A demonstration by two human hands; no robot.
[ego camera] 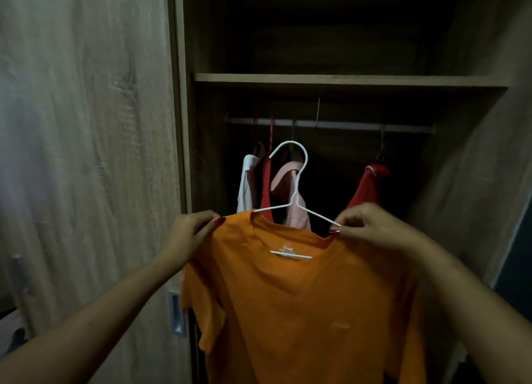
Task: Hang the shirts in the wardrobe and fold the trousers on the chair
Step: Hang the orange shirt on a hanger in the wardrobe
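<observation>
Orange T-shirt (302, 303) half-threaded on white hanger (298, 193), apparently.

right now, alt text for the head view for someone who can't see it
A left hand and right hand pinch the shoulders of an orange t-shirt, a white hanger partly in its neck, before an open wardrobe. White, pink and red garments hang from the rail inside.

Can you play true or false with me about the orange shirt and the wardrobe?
1. The orange shirt already hangs on the rail. False: the left hand and the right hand hold it up in front of the wardrobe.
2. Its hanger is white. True.
3. The rail is bare. False: a pink shirt and a red top hang there, among others.
4. A shelf sits above the rail. True.
</observation>
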